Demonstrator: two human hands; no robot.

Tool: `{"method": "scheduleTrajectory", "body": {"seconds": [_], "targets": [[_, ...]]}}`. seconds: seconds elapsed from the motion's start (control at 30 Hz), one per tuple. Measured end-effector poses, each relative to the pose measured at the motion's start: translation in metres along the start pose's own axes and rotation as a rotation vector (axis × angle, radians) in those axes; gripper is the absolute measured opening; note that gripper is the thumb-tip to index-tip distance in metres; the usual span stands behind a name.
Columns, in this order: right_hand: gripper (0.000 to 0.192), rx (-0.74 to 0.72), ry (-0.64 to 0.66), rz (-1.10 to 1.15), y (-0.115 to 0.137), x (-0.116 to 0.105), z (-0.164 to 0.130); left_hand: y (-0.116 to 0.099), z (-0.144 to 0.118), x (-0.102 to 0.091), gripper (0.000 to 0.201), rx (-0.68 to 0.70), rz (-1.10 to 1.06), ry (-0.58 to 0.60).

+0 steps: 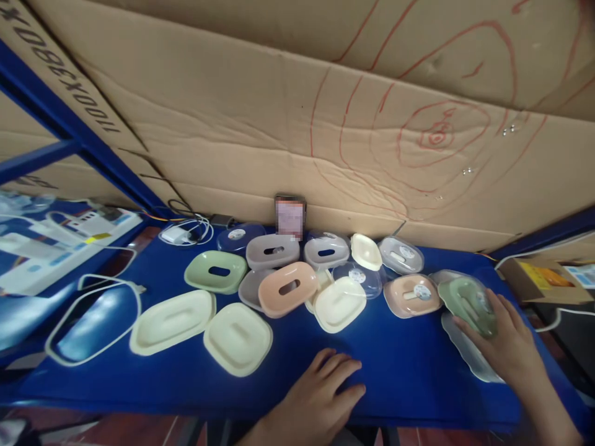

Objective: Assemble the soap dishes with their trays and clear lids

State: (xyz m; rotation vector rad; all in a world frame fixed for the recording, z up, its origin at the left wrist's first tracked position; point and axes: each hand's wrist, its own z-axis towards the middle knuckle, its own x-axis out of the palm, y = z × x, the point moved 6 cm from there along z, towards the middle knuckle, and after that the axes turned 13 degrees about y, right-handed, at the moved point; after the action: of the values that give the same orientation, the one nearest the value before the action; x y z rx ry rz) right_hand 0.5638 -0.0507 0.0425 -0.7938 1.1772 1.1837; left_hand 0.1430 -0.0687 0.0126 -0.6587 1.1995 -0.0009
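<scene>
My right hand [504,337] grips a green soap dish with a clear lid [467,300] at the right end of the blue table [409,371]. Under the hand lies a clear lid [469,356]. My left hand [325,387] rests flat on the table near the front edge, fingers apart, holding nothing. Beyond it lie several plastic soap dishes: a cream tray [339,303], a peach tray [288,288], a pink dish with a lid [411,294] and a green tray [216,271].
Two cream trays [237,337] lie at the front left beside a white loop-shaped rim [93,322]. Grey and lidded dishes [325,251] stand at the back by a small blurred object [289,217]. A charger with cables [186,232] sits back left. Cardboard [325,124] forms the back wall.
</scene>
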Motion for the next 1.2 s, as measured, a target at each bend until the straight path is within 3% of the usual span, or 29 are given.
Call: {"method": "scheduleTrajectory", "body": {"seconds": [0.1,0.17,0.23,0.3,0.37,0.47,0.57,0.67,0.8,0.9,0.97,1.03,1.13,1.2], "targets": [[0.092,-0.021,-0.037,0.127,0.021,-0.006,-0.003,0.003,0.001,-0.003,0.034,-0.029,-0.149,0.044],[0.091,-0.075,-0.070,0.231,0.059,-0.016,-0.012,0.007,0.000,0.001,0.047,-0.118,-0.426,0.061],[0.089,-0.197,-0.023,0.356,0.110,-0.021,-0.027,0.010,-0.001,0.007,0.074,-0.194,-0.820,-0.009],[0.087,-0.367,0.132,0.473,0.165,-0.016,-0.046,0.012,0.000,0.011,0.111,-0.199,-1.218,-0.170],[0.091,-0.563,0.351,0.568,0.217,-0.004,-0.065,0.015,0.002,0.014,0.130,-0.213,-1.510,-0.312],[0.097,-0.712,0.510,0.669,0.265,0.011,-0.075,0.027,-0.004,0.015,0.115,-0.409,-1.685,-0.433],[0.091,-0.795,0.525,0.749,0.283,0.018,-0.053,0.038,-0.018,0.008,0.106,-0.508,-1.717,-0.581],[0.081,-0.787,0.454,0.700,0.283,0.024,-0.005,0.044,-0.030,0.003,0.099,-0.492,-1.781,-0.708],[0.070,-0.723,0.361,0.450,0.272,0.039,0.067,0.047,-0.040,0.012,0.074,-0.496,-1.940,-0.739],[0.054,-0.699,0.294,0.353,0.269,0.040,0.092,0.052,-0.045,0.022,0.064,-0.504,-1.995,-0.763],[0.046,-0.695,0.229,0.381,0.273,0.027,0.084,0.056,-0.049,0.026,0.069,-0.510,-1.950,-0.805],[0.048,-0.797,0.237,0.465,0.290,0.010,0.053,0.060,-0.051,0.027,0.077,-0.536,-1.879,-0.825],[0.077,-1.093,0.385,0.542,0.329,-0.014,-0.011,0.062,-0.055,0.018,0.081,-0.637,-1.693,-0.817],[0.079,-1.160,0.392,0.535,0.347,-0.025,-0.039,0.062,-0.059,0.003,0.083,-0.691,-1.526,-0.813]]}}
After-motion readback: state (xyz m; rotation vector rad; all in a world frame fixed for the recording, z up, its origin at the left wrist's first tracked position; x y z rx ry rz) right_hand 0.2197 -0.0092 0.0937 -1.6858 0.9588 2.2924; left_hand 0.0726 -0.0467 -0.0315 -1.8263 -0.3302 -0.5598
